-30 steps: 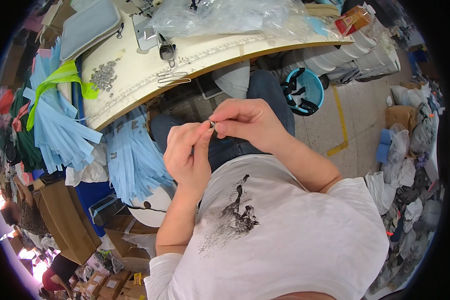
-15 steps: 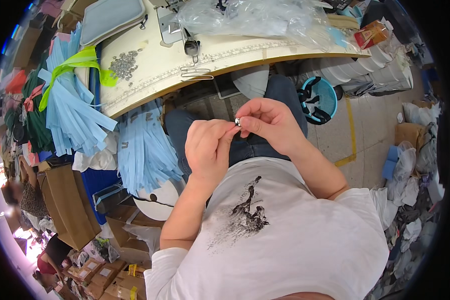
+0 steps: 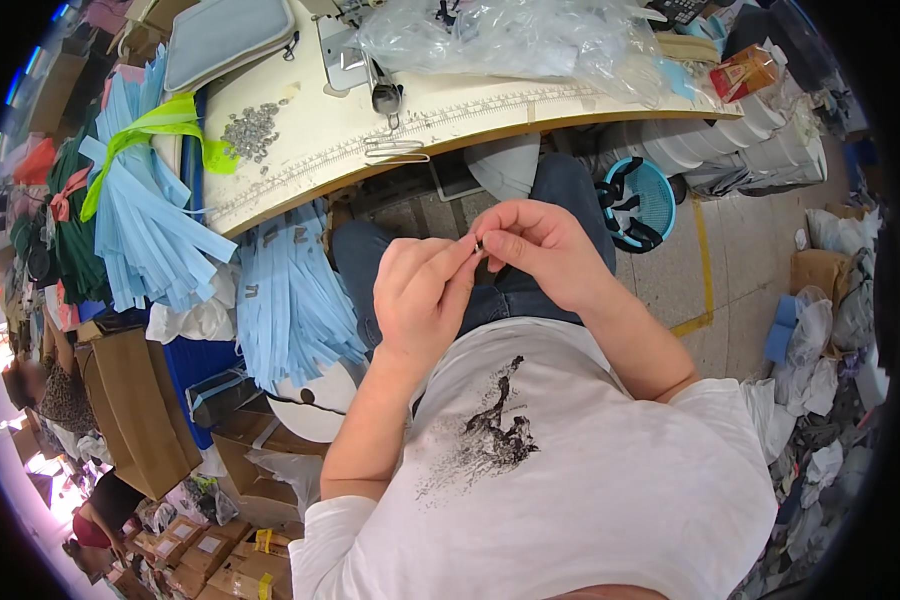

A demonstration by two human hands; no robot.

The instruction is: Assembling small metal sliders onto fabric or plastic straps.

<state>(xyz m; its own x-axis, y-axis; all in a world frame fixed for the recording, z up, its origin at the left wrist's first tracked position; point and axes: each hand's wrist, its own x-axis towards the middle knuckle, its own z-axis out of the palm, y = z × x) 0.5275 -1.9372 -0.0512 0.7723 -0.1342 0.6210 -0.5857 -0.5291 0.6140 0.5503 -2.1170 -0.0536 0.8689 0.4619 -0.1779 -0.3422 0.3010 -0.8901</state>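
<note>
Above my lap, my left hand (image 3: 425, 290) and my right hand (image 3: 545, 250) meet at the fingertips. Pinched between them is a small dark and silver piece (image 3: 479, 246), mostly covered by the fingers and too small to name. Both hands are closed, thumb against fingers. Beyond them, on the cream tabletop (image 3: 310, 140), lies a pile of small grey metal pieces (image 3: 252, 132). Light-blue fabric strips (image 3: 295, 290) hang left of my legs, with several small dark pieces on them.
Near the table's front edge lie bent metal wire (image 3: 397, 151) and a dark metal part (image 3: 386, 98). Clear plastic bags (image 3: 510, 40) cover the far side. A blue basket (image 3: 655, 205) stands on the floor at right; cardboard boxes (image 3: 140, 410) stand at left.
The small piece has turned or slipped deeper between my fingertips, so its silver side shows less. My left hand has shifted slightly to the right.
</note>
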